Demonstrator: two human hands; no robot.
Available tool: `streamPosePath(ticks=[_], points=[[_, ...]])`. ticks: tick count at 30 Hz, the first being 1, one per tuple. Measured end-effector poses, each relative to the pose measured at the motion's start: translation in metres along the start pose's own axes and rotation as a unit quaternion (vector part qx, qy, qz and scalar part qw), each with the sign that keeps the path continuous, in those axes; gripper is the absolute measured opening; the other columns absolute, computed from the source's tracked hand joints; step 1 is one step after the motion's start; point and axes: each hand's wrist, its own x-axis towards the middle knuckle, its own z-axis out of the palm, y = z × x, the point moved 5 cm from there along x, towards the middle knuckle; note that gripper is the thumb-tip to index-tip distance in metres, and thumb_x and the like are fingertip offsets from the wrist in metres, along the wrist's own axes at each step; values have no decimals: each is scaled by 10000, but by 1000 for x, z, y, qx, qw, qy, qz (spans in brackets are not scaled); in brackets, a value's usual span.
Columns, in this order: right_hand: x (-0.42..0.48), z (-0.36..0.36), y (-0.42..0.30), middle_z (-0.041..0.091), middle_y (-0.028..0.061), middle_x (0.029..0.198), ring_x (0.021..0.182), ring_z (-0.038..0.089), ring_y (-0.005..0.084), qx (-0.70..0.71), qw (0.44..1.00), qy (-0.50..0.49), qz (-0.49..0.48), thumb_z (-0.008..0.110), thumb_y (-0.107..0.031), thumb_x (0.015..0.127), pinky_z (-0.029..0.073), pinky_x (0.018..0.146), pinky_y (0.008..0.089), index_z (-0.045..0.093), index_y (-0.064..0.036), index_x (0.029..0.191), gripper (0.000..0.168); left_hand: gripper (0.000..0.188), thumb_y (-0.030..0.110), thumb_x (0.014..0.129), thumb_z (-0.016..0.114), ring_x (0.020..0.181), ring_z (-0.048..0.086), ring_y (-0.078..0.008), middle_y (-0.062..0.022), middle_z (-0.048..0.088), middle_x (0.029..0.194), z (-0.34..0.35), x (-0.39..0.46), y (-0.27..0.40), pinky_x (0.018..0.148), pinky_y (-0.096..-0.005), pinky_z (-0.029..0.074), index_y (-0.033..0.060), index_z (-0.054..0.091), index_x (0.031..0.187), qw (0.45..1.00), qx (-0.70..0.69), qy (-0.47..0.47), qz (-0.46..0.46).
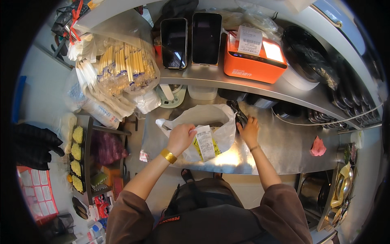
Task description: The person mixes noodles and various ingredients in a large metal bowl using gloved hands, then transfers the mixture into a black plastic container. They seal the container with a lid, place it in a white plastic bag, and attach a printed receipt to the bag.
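A white plastic bag (179,117) stands on the steel counter before me, its mouth open and its contents mostly hidden. My left hand (182,137) pinches the top of a printed paper receipt (206,145) against the bag's near side. Yellow print shows on the bag behind the receipt. To the right of the bag, my right hand (250,131) is at a black stapler-like tool (237,110). The tool's near end lies between my thumb and fingers; whether they grip it is unclear.
Above the counter (283,146), a steel shelf (195,80) holds two phones (174,42) and an orange receipt printer (256,65). Wrapped chopsticks (125,62) fill a bag at left. A pink crumpled item (318,146) lies at right. Noodle portions (76,152) stand far left.
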Motion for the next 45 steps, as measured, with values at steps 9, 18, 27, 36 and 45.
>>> streamPosePath(ticks=[9, 18, 27, 36, 45], points=[[13, 34, 16, 549, 269, 1176, 1064, 556, 392, 110, 899, -379, 188, 703, -316, 732, 475, 873, 429, 528, 17, 1208, 607, 123, 177, 824, 650, 684, 598, -338, -121, 619, 762, 0, 0, 3, 597, -438, 455, 55, 639, 814, 998, 9, 44, 33], [43, -206, -158, 520, 136, 1015, 1016, 517, 298, -25, 923, -61, -379, 559, 3, 742, 398, 944, 435, 536, -25, 1132, 391, 91, 163, 828, 636, 794, 616, -338, -110, 629, 841, -1, -7, 11, 656, -456, 491, 73, 641, 843, 999, -4, 32, 24], [35, -121, -204, 555, 63, 965, 956, 522, 243, -382, 698, -134, -590, 547, -220, 849, 442, 901, 422, 665, -59, 1013, 259, 94, 141, 832, 630, 763, 594, -331, -99, 580, 790, -2, -16, 18, 647, -452, 476, 66, 584, 797, 992, -3, 87, 90], [32, -136, -169, 543, 90, 1000, 974, 521, 257, -282, 760, -85, -580, 551, -187, 831, 422, 917, 408, 582, -44, 1100, 306, 90, 133, 830, 636, 802, 582, -322, -101, 583, 815, -2, -24, 28, 686, -428, 471, 62, 598, 871, 994, 2, 33, 102], [-50, -61, 102, 500, 165, 1071, 1036, 488, 355, -176, 973, -90, 115, 733, -46, 600, 426, 869, 428, 502, -38, 1095, 547, 357, 209, 765, 757, 998, 488, -314, -153, 480, 1067, -61, -65, 20, 823, -418, 431, 50, 578, 1029, 932, -60, 350, -69]])
